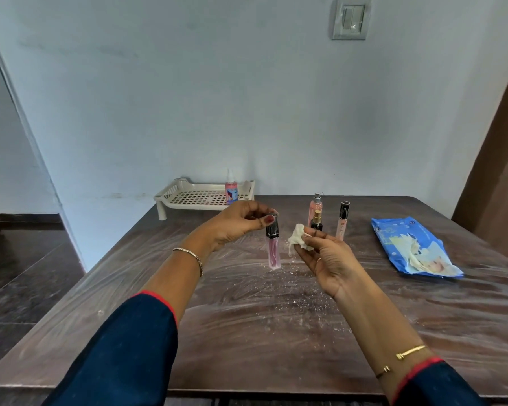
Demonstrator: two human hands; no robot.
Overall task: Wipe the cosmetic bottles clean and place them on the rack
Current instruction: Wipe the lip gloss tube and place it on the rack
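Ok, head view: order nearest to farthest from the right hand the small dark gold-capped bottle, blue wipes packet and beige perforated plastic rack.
1. Small dark gold-capped bottle, just behind the right hand.
2. Blue wipes packet, off to its right.
3. Beige perforated plastic rack, far back on the left.

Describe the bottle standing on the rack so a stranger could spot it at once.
At the far left corner of the dark table, a cream slotted rack sits by the wall. On its right side stands a pink spray bottle with a clear cap. It alone is on the rack; the other standing bottles are on the tabletop.
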